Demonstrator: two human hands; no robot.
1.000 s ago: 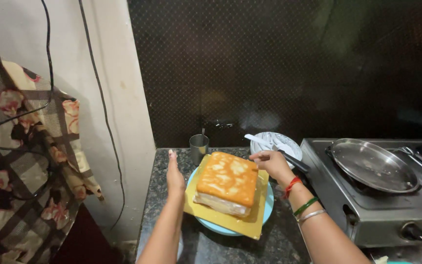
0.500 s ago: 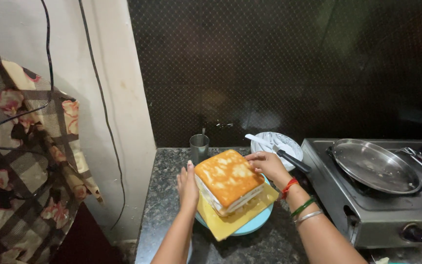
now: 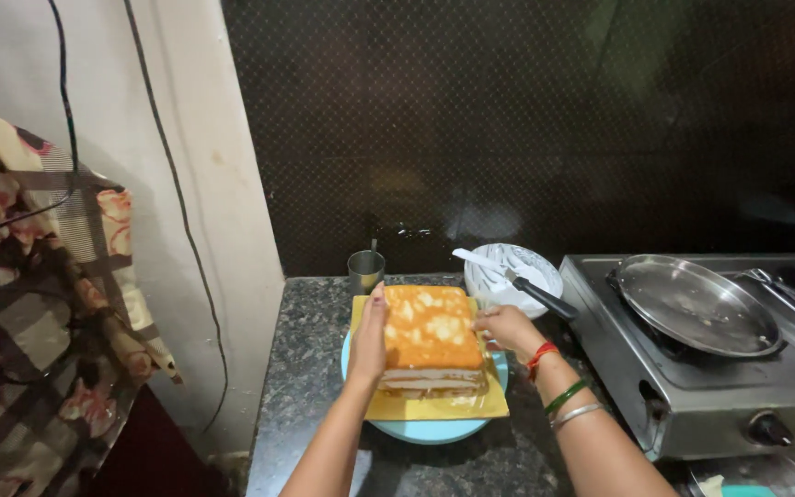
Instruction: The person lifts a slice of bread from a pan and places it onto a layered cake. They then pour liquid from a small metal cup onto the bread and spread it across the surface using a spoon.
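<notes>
While the head view looks down on a dark stone counter (image 3: pixel 315 368), a square layered cake (image 3: pixel 432 337) sits on a yellow board (image 3: pixel 434 405) over a light blue plate (image 3: pixel 430 431). Left hand (image 3: pixel 370 342) lies flat, open, against the cake's left side; right hand (image 3: pixel 505 329) touches its right edge, fingers loosely curled. Behind stand a steel cup (image 3: pixel 365 271) and a white bowl (image 3: pixel 512 276) with a knife (image 3: pixel 512 282); a stove (image 3: pixel 720 368) carries a steel pan (image 3: pixel 697 306).
</notes>
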